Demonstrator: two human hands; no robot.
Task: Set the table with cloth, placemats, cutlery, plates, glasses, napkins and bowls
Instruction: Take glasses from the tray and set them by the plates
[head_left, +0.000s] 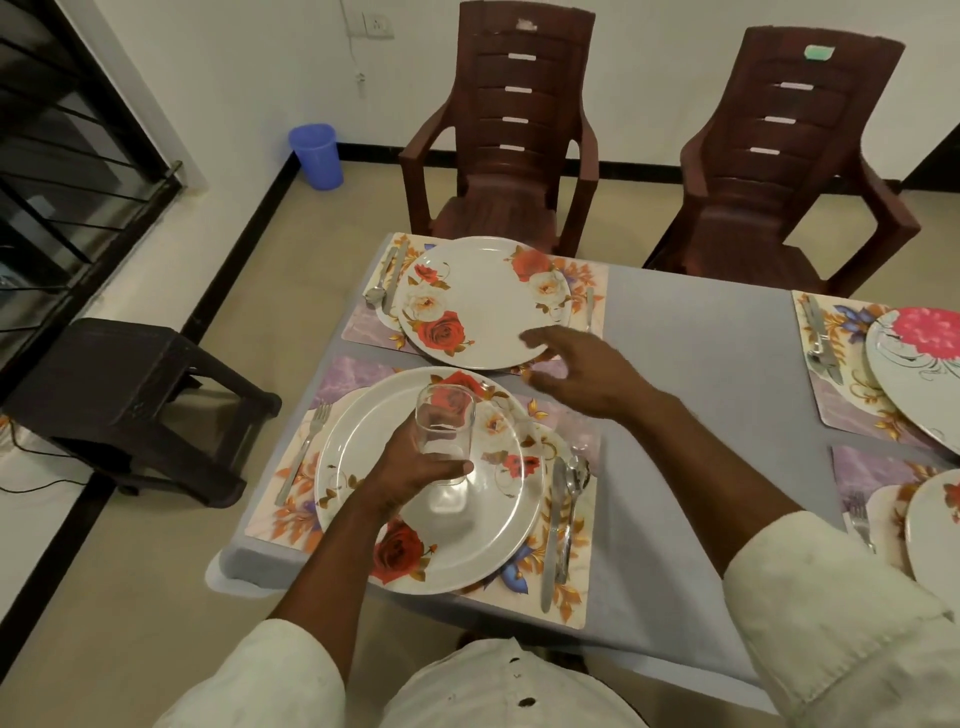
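Observation:
A clear drinking glass (445, 431) is held upright over the near white rose-patterned plate (467, 545), with my left hand (410, 473) wrapped around its lower half. My right hand (582, 371) hovers open, fingers spread, above the grey tablecloth (696, 364) between the near plate and the far rose plate (483, 301). Each plate rests on a floral placemat (566, 587). A fork (306, 452) lies left of the near plate; a knife (551, 530) and spoon (574, 499) lie on its right.
Two more place settings with plates (914, 364) and cutlery sit at the right edge. Two brown plastic chairs (509, 130) stand beyond the table. A dark stool (130, 395) stands to the left, and a blue bin (316, 155) by the wall.

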